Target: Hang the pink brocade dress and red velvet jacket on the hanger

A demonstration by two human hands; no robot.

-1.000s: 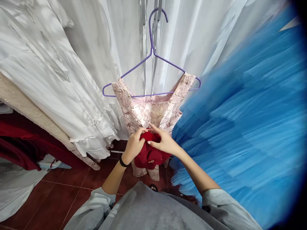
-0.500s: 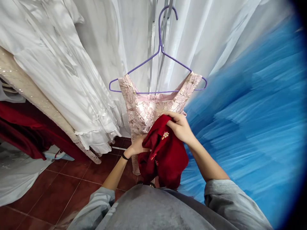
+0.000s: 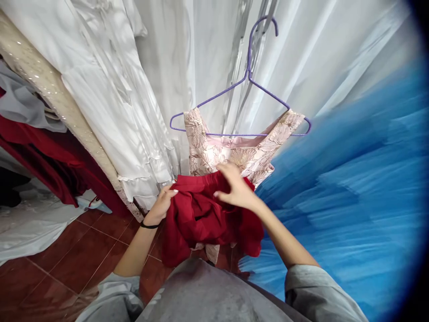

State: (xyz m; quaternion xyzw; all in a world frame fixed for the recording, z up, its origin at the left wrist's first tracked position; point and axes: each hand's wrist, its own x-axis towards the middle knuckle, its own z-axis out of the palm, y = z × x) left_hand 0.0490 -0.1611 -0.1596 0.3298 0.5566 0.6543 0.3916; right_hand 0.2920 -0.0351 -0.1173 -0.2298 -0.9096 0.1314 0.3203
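A dark red garment (image 3: 201, 210) is stretched out in front of me, its gathered top edge facing up. My left hand (image 3: 162, 203) pinches its upper left corner between thumb and fingers. Over its upper right part my right hand (image 3: 234, 190) is open, thumb and fingers apart; whether it touches the cloth I cannot tell. Just behind hangs a pink floral brocade dress (image 3: 201, 154), its straps on a purple hanger (image 3: 231, 88). The red cloth hides most of the dress's lower part.
White dresses (image 3: 110, 103) and a sparkly cream garment (image 3: 43, 76) hang at the left, with dark red clothing (image 3: 50, 156) beyond. Blue tulle (image 3: 351, 192) fills the right side. White curtain fabric (image 3: 208, 53) hangs behind; below is a red tiled floor (image 3: 77, 250).
The red garment went from bunched to spread wide, and its gold flower ornaments are out of sight. My left hand moved left to its corner; my right hand's fingers came apart. The view shifted left.
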